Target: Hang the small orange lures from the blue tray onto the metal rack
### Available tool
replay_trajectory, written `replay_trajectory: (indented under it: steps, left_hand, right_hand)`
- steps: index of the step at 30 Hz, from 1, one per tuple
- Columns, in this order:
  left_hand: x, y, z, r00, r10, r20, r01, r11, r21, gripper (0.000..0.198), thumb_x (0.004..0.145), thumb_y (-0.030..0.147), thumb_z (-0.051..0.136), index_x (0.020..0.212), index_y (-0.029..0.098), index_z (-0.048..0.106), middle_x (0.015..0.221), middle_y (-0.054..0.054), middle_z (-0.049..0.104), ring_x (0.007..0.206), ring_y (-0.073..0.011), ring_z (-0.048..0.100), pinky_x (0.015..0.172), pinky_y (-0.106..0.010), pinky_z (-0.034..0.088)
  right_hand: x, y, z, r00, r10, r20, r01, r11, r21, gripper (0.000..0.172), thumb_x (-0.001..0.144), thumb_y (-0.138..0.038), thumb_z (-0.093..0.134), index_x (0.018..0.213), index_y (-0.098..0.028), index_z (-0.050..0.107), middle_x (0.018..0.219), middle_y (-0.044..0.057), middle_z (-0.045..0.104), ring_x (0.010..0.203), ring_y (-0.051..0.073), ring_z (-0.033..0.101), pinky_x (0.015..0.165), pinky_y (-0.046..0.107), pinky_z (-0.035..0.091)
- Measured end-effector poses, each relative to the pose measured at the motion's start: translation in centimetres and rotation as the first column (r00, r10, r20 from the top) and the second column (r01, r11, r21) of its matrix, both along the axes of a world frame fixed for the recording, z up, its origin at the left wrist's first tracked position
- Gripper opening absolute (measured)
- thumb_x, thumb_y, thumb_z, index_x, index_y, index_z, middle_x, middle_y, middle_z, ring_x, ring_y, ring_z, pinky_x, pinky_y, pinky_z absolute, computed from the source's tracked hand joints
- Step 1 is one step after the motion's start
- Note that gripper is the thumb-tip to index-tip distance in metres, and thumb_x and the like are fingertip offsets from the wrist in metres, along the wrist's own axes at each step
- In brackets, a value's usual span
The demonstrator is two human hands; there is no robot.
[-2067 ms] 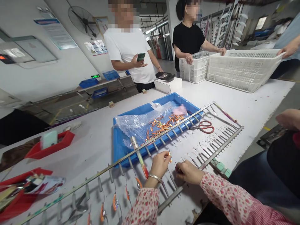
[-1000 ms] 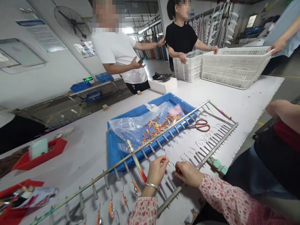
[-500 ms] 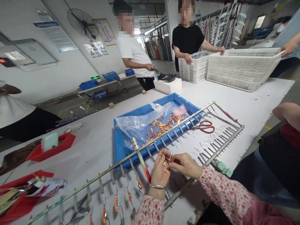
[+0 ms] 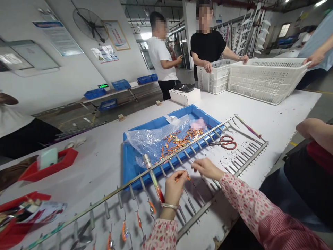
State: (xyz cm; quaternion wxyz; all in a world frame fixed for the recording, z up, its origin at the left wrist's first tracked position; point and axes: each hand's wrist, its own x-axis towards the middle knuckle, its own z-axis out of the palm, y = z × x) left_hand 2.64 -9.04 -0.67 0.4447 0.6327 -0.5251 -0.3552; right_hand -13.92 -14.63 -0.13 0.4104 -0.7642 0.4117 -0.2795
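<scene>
My left hand (image 4: 174, 187) is closed, pinching small orange lures (image 4: 182, 175) just above a long metal rack (image 4: 145, 173) of pegs and wire hooks on the white table. My right hand (image 4: 205, 167) sits beside it to the right, fingers pinched at a thin wire hook near a peg; what it holds is too small to name. Behind the rack a blue tray (image 4: 130, 163) holds bubble wrap and a heap of orange lures (image 4: 179, 141). Several lures hang on hooks at the rack's left end (image 4: 124, 231).
Red-handled scissors (image 4: 225, 142) lie on the rack at right. Red bins (image 4: 49, 166) stand at left. White crates (image 4: 262, 78) stand at the far end, held by other people. A seated person's knee and arm (image 4: 312, 146) are close on my right.
My right hand has moved up and away from my left hand toward the rack's pegs. My left hand has lifted slightly with the lures. The person in white has stepped back.
</scene>
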Motion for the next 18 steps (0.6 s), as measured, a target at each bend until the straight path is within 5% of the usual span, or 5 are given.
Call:
replay_trajectory:
  steps: [2, 4, 7, 12, 18]
  left_hand:
    - [0.1, -0.7, 0.2, 0.992, -0.041, 0.121, 0.043, 0.999, -0.015, 0.032, 0.072, 0.044, 0.057, 0.080, 0.014, 0.068, 0.072, -0.003, 0.067, 0.063, -0.0146, 0.058, 0.061, -0.025, 0.044]
    - [-0.1, -1.2, 0.4, 0.974, -0.074, 0.214, 0.078, 0.997, -0.008, 0.029, 0.074, 0.040, 0.055, 0.078, 0.015, 0.069, 0.073, -0.003, 0.068, 0.069, -0.0163, 0.059, 0.067, -0.027, 0.044]
    - [-0.8, -1.7, 0.7, 0.934, -0.103, 0.343, 0.108, 0.994, 0.003, 0.028, 0.076, 0.036, 0.051, 0.077, 0.015, 0.069, 0.071, -0.003, 0.069, 0.066, -0.0163, 0.059, 0.065, -0.027, 0.042]
    - [-1.2, -2.3, 0.5, 0.903, -0.109, 0.416, 0.104, 0.994, 0.035, 0.026, 0.076, 0.034, 0.050, 0.075, 0.016, 0.069, 0.073, -0.004, 0.069, 0.065, -0.0161, 0.059, 0.065, -0.027, 0.040]
    - [-1.3, -2.5, 0.5, 0.918, -0.096, 0.385, 0.094, 0.995, 0.026, 0.027, 0.075, 0.035, 0.050, 0.074, 0.016, 0.068, 0.072, -0.004, 0.070, 0.067, -0.0172, 0.061, 0.067, -0.028, 0.041]
  right_hand:
    - [0.2, -2.4, 0.6, 0.991, -0.125, -0.050, 0.113, 0.975, -0.193, 0.024, 0.087, -0.027, 0.045, 0.083, -0.016, 0.066, 0.075, 0.003, 0.064, 0.062, 0.011, 0.054, 0.062, 0.021, 0.039]
    - [0.9, -4.3, 0.5, 0.990, -0.095, -0.103, 0.065, 0.963, -0.261, 0.018, 0.083, -0.021, 0.050, 0.091, -0.018, 0.066, 0.077, 0.003, 0.064, 0.068, 0.012, 0.056, 0.067, 0.023, 0.040]
    - [2.2, -6.1, -0.5, 0.996, 0.024, -0.088, -0.033, 0.994, -0.105, 0.021, 0.078, -0.014, 0.052, 0.091, -0.018, 0.067, 0.064, 0.000, 0.061, 0.058, 0.010, 0.055, 0.061, 0.021, 0.041]
    - [3.0, -6.7, -1.8, 0.971, -0.019, 0.239, -0.051, 0.957, 0.284, 0.018, 0.073, -0.015, 0.055, 0.088, -0.013, 0.066, 0.060, -0.002, 0.057, 0.041, 0.005, 0.044, 0.040, 0.016, 0.033]
    - [2.9, -6.7, -1.8, 0.938, -0.052, 0.343, -0.087, 0.921, 0.379, 0.019, 0.070, -0.015, 0.057, 0.086, -0.012, 0.067, 0.057, -0.002, 0.056, 0.039, 0.004, 0.041, 0.035, 0.015, 0.027]
